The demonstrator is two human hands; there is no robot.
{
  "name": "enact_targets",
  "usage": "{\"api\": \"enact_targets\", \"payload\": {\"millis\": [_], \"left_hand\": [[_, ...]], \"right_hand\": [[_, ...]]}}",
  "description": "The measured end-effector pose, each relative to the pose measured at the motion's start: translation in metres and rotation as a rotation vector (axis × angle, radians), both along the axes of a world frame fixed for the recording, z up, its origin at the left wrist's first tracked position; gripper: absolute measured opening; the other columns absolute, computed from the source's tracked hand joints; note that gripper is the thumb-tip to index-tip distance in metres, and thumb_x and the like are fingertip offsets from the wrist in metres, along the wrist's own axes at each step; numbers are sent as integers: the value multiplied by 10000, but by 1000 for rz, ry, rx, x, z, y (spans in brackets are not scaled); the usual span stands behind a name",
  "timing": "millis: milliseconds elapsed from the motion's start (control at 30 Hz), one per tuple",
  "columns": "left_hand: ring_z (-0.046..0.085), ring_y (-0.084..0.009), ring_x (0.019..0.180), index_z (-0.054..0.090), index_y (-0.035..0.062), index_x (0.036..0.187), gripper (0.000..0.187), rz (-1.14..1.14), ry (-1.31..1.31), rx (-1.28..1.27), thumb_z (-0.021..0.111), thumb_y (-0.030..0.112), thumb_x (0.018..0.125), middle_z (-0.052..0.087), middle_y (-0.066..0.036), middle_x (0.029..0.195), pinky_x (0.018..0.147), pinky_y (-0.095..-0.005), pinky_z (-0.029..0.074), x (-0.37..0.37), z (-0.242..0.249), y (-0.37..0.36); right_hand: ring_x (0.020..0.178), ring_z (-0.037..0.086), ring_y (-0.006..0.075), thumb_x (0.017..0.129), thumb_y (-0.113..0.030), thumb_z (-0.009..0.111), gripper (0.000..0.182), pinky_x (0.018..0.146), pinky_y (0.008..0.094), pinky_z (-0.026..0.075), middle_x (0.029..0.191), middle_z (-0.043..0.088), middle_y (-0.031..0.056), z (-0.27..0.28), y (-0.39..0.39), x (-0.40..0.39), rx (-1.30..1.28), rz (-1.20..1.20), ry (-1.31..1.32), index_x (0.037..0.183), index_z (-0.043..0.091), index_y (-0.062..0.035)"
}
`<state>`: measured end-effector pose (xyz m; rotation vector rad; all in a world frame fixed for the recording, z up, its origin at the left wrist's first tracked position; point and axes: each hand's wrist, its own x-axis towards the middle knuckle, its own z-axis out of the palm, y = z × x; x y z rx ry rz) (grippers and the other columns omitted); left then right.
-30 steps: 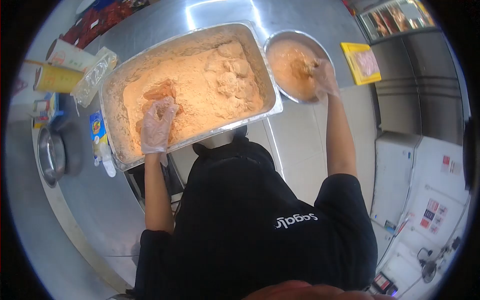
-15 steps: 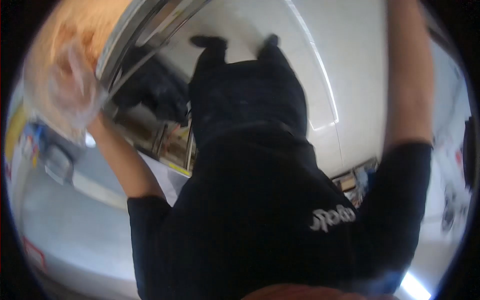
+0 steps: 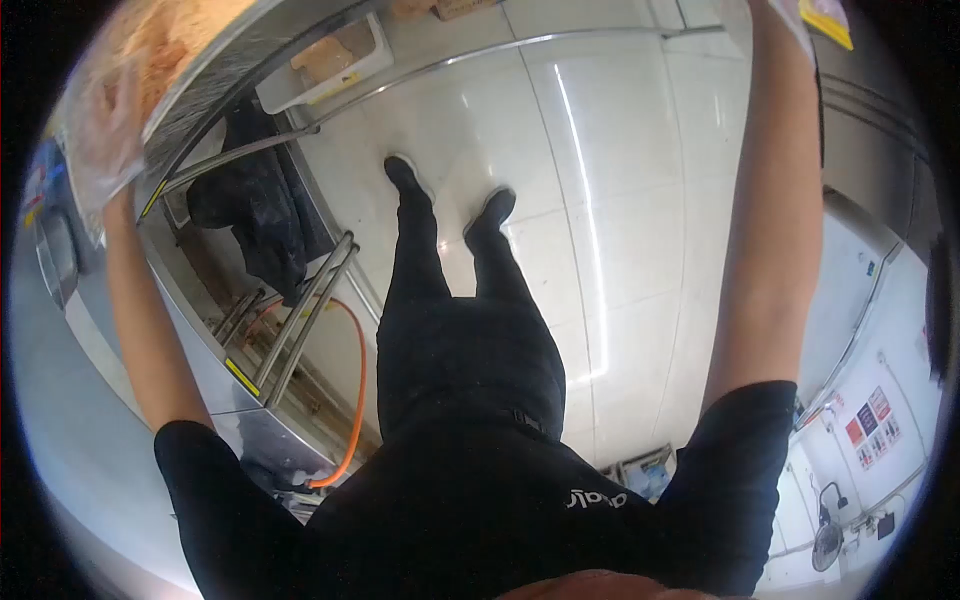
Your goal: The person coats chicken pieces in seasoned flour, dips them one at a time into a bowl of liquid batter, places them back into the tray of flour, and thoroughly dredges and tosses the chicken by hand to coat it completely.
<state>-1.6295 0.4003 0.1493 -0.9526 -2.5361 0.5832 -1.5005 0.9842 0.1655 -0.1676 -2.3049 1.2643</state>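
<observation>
- Looking straight down your own front, your black shirt [image 3: 480, 520] fills the near part of the view, with your black trousers and shoes [image 3: 450, 200] planted on the pale tiled floor [image 3: 600, 200]. You stand just beside the worktop's edge, which suits working over the tray with both arms raised.
- Beside your left leg, the stainless worktop [image 3: 60, 420] runs along the left edge. An orange hose [image 3: 355, 400] loops down under it, and a dark cloth [image 3: 250, 215] is bundled on its lower frame, tucked out of the way of your feet.
- Your left hand [image 3: 105, 130], in a clear plastic glove, sits at the near edge of the metal tray of orange-tan breading flour [image 3: 170, 30], over the coating. The glove keeps the flour off your skin. The hand is blurred at the frame's rim, so I cannot tell how far its grip is open or whether it holds a piece.
- Your right forearm [image 3: 780, 220] reaches up and away to the top right; the hand itself is cut off by the frame, so its grip is out of sight.
- Farthest off, a yellow tray [image 3: 828, 20] shows at the top right corner beside that arm.
</observation>
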Motion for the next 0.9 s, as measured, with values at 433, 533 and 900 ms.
{"api": "enact_targets", "payload": {"millis": [433, 533, 900], "left_hand": [[640, -325, 868, 636, 80, 1174, 341, 190, -158, 659, 604, 318, 933, 649, -157, 992, 764, -418, 531, 21, -23, 7], [637, -378, 944, 660, 50, 1106, 397, 325, -336, 815, 563, 407, 962, 659, -200, 1020, 830, -452, 509, 42, 16, 27], [633, -368, 829, 633, 39, 917, 250, 120, -309, 988, 655, 288, 909, 648, -179, 829, 746, -459, 503, 44, 22, 28]], "right_hand": [[749, 638, 225, 794, -250, 677, 271, 699, 343, 491, 801, 691, 94, 53, -15, -39, 70, -27, -198, 911, 706, -6], [752, 616, 154, 810, -221, 675, 227, 690, 320, 484, 784, 678, 76, 90, -39, -41, 15, 7, -223, 908, 714, -19], [797, 622, 142, 822, -161, 673, 217, 737, 328, 494, 837, 663, 23, 51, -16, -92, 191, 337, -668, 953, 692, 10]]}}
